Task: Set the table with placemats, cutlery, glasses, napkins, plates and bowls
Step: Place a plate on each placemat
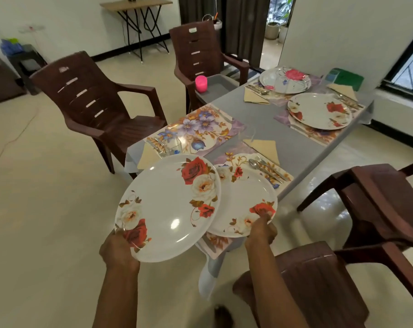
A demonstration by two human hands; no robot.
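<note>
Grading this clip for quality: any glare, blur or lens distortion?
Head view: small glare spot on the white rose-printed round plate in the left hand; glossy cream floor mirrors window light; wide-angle lens stretches the brown plastic chair at right; everything slightly soft.

fingers of left hand [119, 250] hidden beneath plate [167, 204], near placemat [234, 159] mostly covered, right chair [378, 197] cut by edge

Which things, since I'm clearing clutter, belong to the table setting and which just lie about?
Job: white rose-patterned plates, floral placemats, beige folded napkins, steel cutlery, clear glass.
Lying about: wooden folding side table, blue plastic bag, pale plant pot.
</note>
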